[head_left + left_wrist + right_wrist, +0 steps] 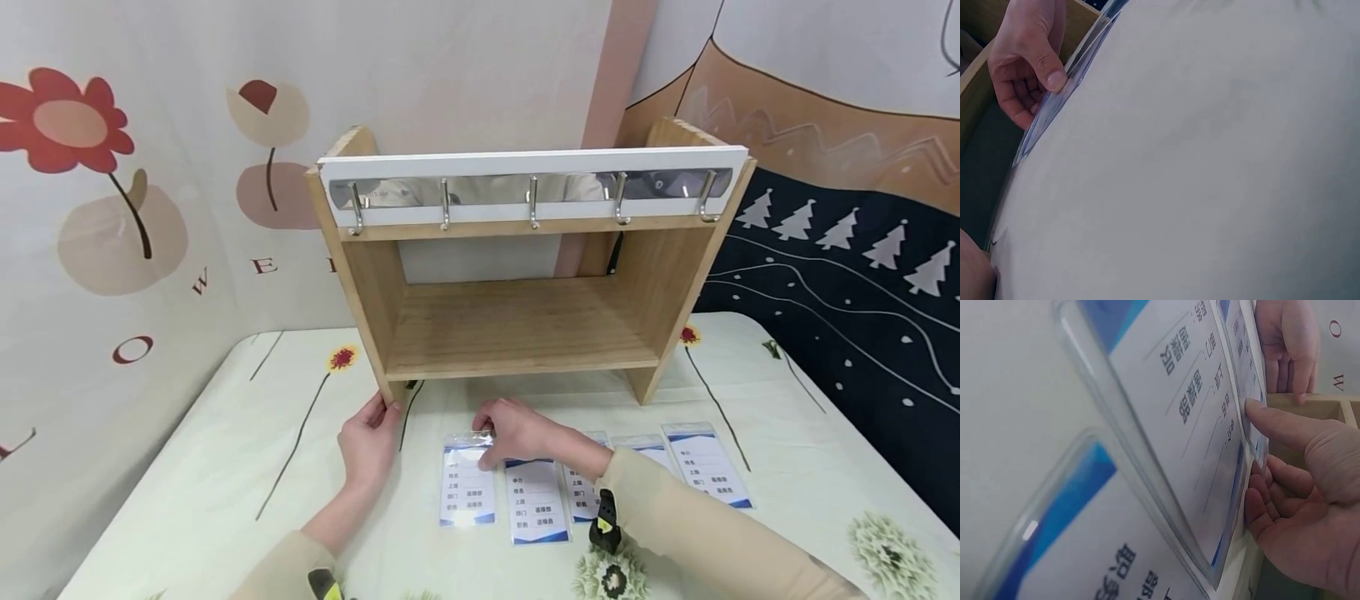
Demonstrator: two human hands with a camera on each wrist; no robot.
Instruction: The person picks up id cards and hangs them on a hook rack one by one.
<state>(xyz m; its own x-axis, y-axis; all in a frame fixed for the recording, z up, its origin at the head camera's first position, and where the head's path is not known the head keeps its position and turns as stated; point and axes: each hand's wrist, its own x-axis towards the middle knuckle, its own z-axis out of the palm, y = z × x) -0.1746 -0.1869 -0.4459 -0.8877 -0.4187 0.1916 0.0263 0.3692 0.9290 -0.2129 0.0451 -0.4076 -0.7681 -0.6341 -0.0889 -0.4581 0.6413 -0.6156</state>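
Note:
My right hand [517, 432] pinches the top edge of the leftmost name badge [467, 492], a white card with blue edging in a clear sleeve. In the right wrist view the thumb lies on the badge's face, with the other fingers curled behind its edge. My left hand [371, 443] holds the foot of the left side panel of a wooden shelf [517, 325] between thumb and fingers. To the right of the pinched badge lies a second badge [537, 504], and more badges [707, 467] continue the row, partly covered by my right forearm.
Across the shelf's top front runs a white board with a metal strip and several hooks [533, 204]. The table [225, 500] has a pale floral cloth. Printed curtains [450, 75] hang behind and at the left; a dark tree-patterned cloth [840, 283] is at the right.

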